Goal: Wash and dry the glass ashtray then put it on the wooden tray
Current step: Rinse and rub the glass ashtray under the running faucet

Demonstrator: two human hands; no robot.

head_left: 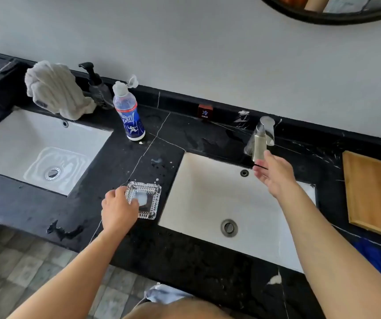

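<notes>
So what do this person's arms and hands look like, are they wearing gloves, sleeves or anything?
Nothing is worn on them as far as the view shows. The left hand and the right hand are both bare, without gloves, and both forearms are uncovered up to the picture's lower edge, so no sleeve shows. I can see no watch, bracelet or ring, though small details would be hard to make out here.

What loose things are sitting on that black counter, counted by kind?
Clear square glass ashtray: 1
Clear plastic bottle with blue label: 1
Black pump dispenser: 1
Crumpled grey towel: 1
Rectangular wooden tray: 1
Total: 5
</notes>
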